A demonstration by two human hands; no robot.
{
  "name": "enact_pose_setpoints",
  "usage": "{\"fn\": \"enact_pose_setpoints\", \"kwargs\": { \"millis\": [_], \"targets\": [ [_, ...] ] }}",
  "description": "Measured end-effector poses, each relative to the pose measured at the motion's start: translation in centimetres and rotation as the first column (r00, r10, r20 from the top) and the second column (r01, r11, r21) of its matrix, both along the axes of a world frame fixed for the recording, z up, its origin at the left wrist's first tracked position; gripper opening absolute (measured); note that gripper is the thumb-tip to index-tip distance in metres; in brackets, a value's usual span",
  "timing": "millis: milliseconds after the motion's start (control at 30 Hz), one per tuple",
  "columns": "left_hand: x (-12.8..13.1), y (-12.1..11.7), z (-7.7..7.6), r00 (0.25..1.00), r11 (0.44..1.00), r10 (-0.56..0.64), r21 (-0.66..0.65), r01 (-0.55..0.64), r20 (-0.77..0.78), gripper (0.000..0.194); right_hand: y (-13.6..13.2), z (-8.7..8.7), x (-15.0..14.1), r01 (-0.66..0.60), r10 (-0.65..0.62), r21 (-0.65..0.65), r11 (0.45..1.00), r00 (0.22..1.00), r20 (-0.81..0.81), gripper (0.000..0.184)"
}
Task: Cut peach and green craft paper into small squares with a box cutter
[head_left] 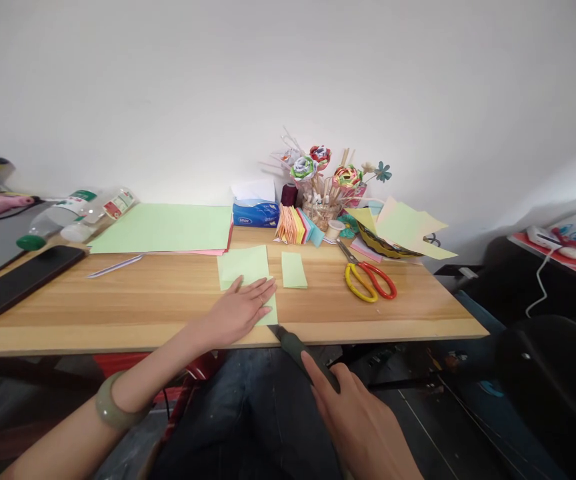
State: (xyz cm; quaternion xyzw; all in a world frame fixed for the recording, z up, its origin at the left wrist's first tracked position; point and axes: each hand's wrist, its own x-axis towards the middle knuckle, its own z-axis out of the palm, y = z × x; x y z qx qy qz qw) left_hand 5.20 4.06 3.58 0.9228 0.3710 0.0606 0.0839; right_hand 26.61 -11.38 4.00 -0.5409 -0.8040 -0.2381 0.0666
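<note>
My left hand [241, 310] lies flat with fingers stretched over a light green sheet of paper [245, 261], pressing it to the wooden table near the front edge. A bangle circles that wrist. In my right hand [358, 413] is a dark green utility knife [295, 348], its blade tip at the lower corner of the green paper by the table edge. Just right of the sheet lies a smaller green paper rectangle [294, 270]. Part of the sheet is hidden under my left hand.
Scissors [371, 280] with yellow and red handles lie at the right. Behind stand a tissue pack [255, 213], folded coloured papers [298, 225] and paper flowers [321, 157]. To the left are a stack of large green sheets [168, 227], a phone [25, 280] and plastic bottles [63, 213].
</note>
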Motion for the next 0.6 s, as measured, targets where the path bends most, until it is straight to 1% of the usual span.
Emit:
{"fn": "enact_pose_setpoints", "kwargs": {
  "millis": [167, 267, 400, 467, 600],
  "targets": [
    [0.08, -0.07, 0.43, 0.999, 1.0, -0.004, -0.021, 0.003, -0.047, 0.05, -0.39, -0.41, 0.31, 0.006, -0.005, -0.023, 1.0, 1.0, 0.016, 0.054],
    [0.09, -0.13, 0.65, 0.998, 1.0, -0.002, -0.02, 0.001, -0.055, 0.049, -0.46, -0.4, 0.45, 0.005, -0.005, -0.009, 1.0, 1.0, 0.008, 0.052],
    [0.05, -0.17, 0.58, 0.999, 1.0, -0.012, -0.009, 0.011, -0.045, 0.05, -0.34, -0.19, 0.4, 0.016, -0.016, 0.006, 1.0, 1.0, 0.009, 0.049],
    [0.07, -0.22, 0.44, 0.999, 1.0, -0.007, 0.012, 0.008, -0.054, 0.049, -0.25, -0.13, 0.29, 0.029, -0.03, 0.015, 0.999, 1.0, 0.011, 0.048],
    [0.17, -0.39, 0.19, 0.995, 0.994, 0.063, 0.1, -0.054, -0.083, 0.048, -0.24, 0.05, 0.09, 0.039, -0.039, 0.008, 0.999, 0.999, 0.006, 0.052]
  ]
}}
